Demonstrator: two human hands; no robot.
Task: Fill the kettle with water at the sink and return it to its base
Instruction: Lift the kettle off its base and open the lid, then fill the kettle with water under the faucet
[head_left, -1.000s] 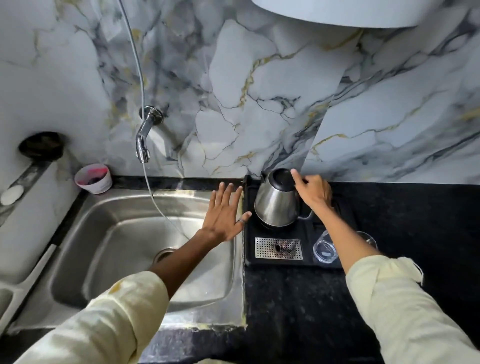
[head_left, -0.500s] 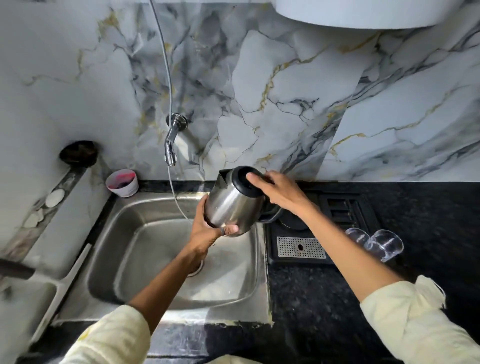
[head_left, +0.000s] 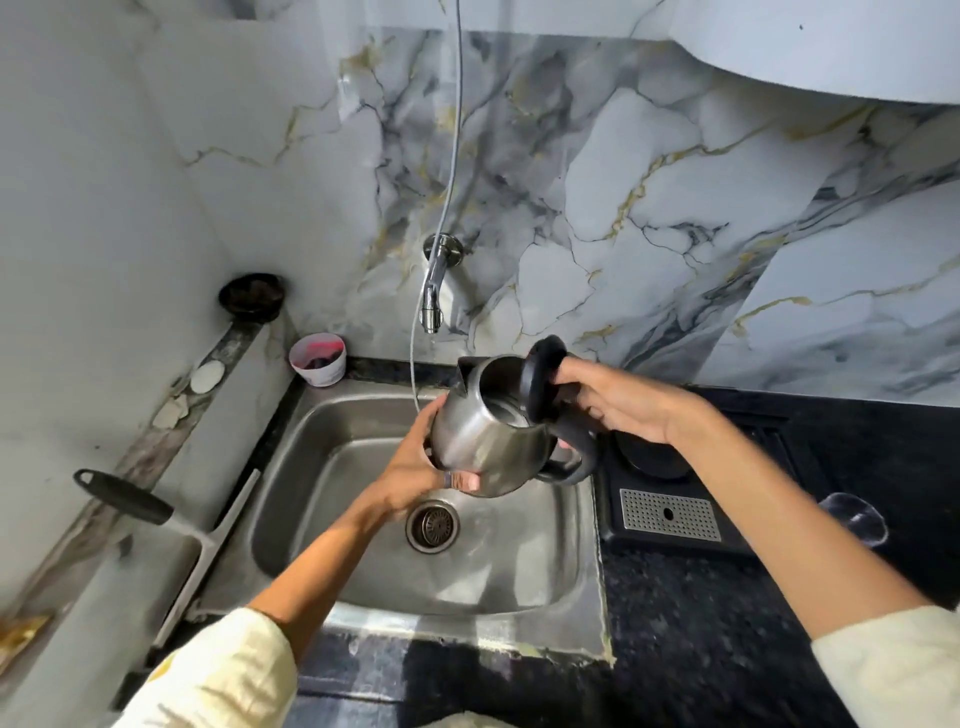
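Both hands grip one kettle (head_left: 485, 441) over sink (head_left: 291, 499); lid (head_left: 540, 382) seemingly raised.

Right forearm hides part of the blurred glass (head_left: 852, 519)

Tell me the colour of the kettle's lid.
Black; the open lid shows in the head view.

The scene is bright, with soft and even light that seems to come from above. The grey marble wall with gold veins (head_left: 649, 218) shows pale glare in the upper centre of the frame. The steel sink basin (head_left: 363, 561) gives dull reflections. The black speckled counter (head_left: 701, 649) at lower right stays dark. Straight lines bend near the edges, and the cream sleeves in the lower corners look slightly blurred.
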